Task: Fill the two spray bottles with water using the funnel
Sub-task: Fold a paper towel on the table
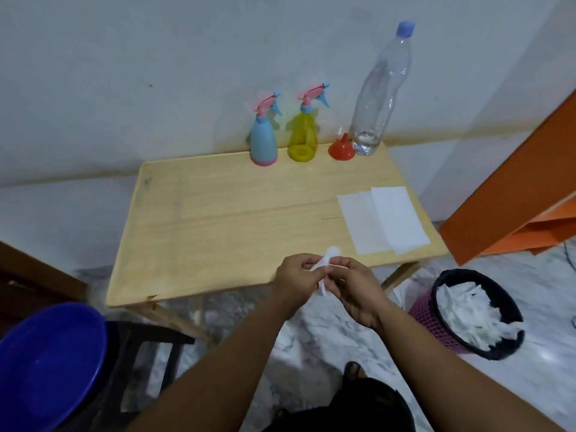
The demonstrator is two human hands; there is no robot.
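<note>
- Both hands, left hand (297,277) and right hand (355,286), are pinching a crumpled white tissue (324,266) over the wooden table (218,219) near edge.
- Standing along the far edge: blue spray bottle (263,135), yellow spray bottle (304,132), red funnel (341,148) inverted, clear water bottle (378,95).
- Lying right: paper sheets (383,218).

Left hand (296,275) and right hand (352,285) pinch crumpled tissue (325,266) above table (218,213).

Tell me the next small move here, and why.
Probably drop the crumpled tissue, pinched between left hand and right hand, into the waste basket at the right. Both hands are occupied, and both spray bottles are capped, funnel untouched.
</note>
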